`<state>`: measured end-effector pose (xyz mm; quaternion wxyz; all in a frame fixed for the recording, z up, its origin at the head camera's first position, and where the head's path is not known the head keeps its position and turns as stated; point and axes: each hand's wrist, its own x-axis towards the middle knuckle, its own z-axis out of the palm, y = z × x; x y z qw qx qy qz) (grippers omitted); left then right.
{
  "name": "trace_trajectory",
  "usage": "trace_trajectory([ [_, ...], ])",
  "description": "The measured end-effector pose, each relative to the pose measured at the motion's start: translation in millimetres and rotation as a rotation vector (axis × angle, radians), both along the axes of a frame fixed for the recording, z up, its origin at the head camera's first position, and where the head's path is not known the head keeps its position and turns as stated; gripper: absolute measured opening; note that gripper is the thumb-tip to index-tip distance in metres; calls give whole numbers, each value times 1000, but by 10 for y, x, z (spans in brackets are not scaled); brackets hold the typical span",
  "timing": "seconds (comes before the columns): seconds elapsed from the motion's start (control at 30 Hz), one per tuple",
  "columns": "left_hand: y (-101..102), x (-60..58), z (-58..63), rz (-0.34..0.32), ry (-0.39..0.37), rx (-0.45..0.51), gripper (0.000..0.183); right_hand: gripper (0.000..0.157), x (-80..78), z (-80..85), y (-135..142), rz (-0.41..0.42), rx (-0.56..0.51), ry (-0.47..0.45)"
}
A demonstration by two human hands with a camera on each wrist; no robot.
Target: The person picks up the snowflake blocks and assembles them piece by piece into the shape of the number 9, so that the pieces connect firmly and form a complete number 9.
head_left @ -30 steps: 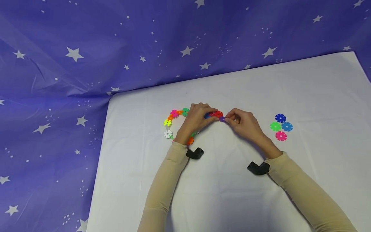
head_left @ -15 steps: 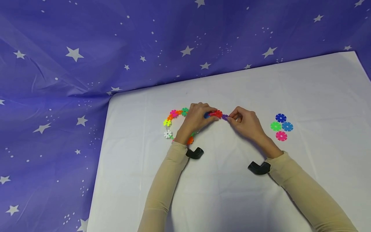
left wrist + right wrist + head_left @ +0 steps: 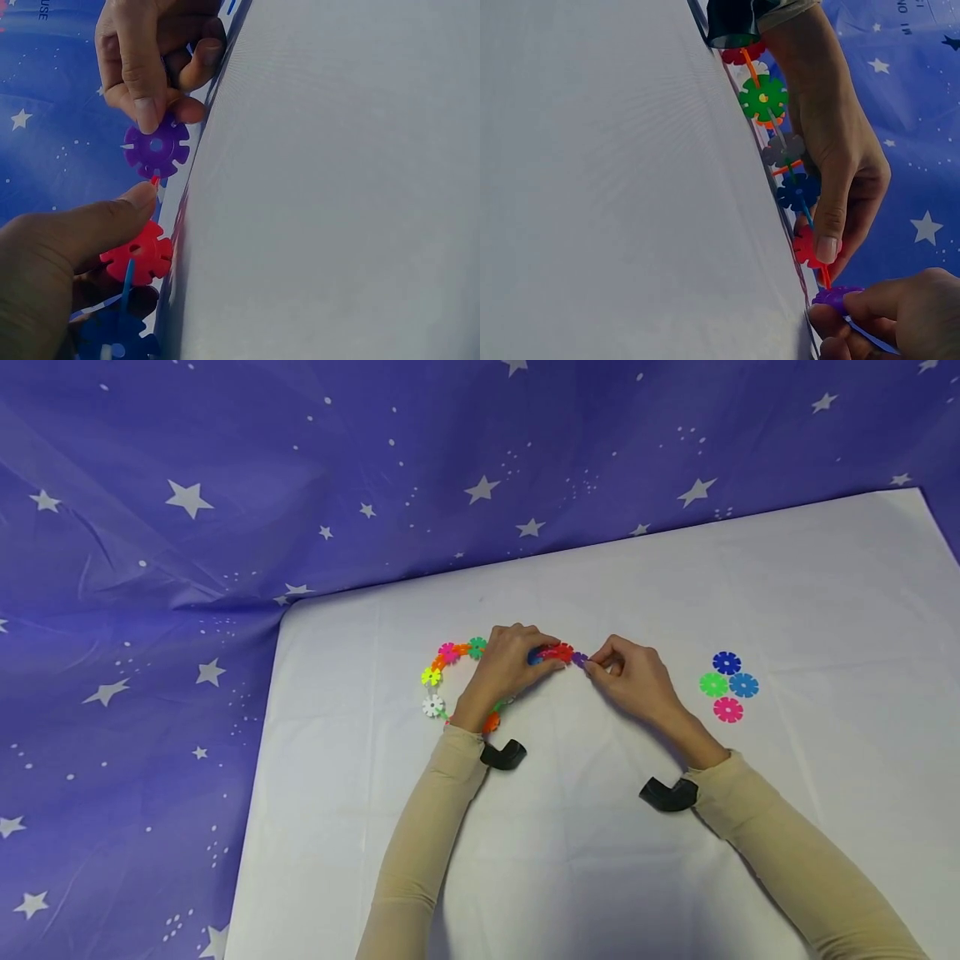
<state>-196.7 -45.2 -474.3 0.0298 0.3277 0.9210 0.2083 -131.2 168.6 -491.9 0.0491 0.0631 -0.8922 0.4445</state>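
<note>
Colourful notched snowflake discs are linked into a chain that curves round under my left hand (image 3: 510, 664). That hand pinches the chain between thumb and fingers near its right end, at a red disc (image 3: 136, 253) and an edge-on red one beside it. My right hand (image 3: 630, 681) pinches the outer edge of a purple disc (image 3: 156, 146), which meets the edge-on red disc at the chain's end. A blue disc (image 3: 798, 193) and a green disc (image 3: 763, 97) follow farther back along the chain. My left hand and wrist hide part of the loop in the head view.
Several loose discs lie grouped at the right: dark blue (image 3: 727, 662), green (image 3: 713, 685), light blue (image 3: 744, 685) and pink (image 3: 727, 709). The white tabletop (image 3: 570, 877) ends at a purple star-printed curtain (image 3: 420, 468) behind and left. Black camera mounts (image 3: 504, 755) sit at both wrists.
My right hand has shifted slightly right and away from me, then a touch back left, with the purple disc turning flatter to view. The left hand has stayed nearly still.
</note>
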Motion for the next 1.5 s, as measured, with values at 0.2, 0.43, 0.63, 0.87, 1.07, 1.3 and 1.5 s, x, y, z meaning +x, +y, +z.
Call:
trace_trajectory([
  [0.2,13,-2,7,14,3,-11,38,7,-3,4,-2,19,-10,-13],
  [0.43,25,-1,17,-4,-24,5,38,9,-7,4,-8,41,-16,-15],
  [0.63,39,-7,11,-19,-66,-1,42,10,-14,7,-14,60,-44,-27],
  [0.87,62,-8,9,-44,-120,47,38,10,-5,8,-10,28,-40,-46],
  [1.07,85,-11,-1,-68,-99,65,37,7,8,2,-30,-8,-74,-42],
  [1.3,86,4,0,-76,-78,50,36,6,10,12,-62,-23,-90,-59],
  [1.5,47,26,-11,-44,-68,-8,39,18,-3,-2,-40,-5,-25,-63],
])
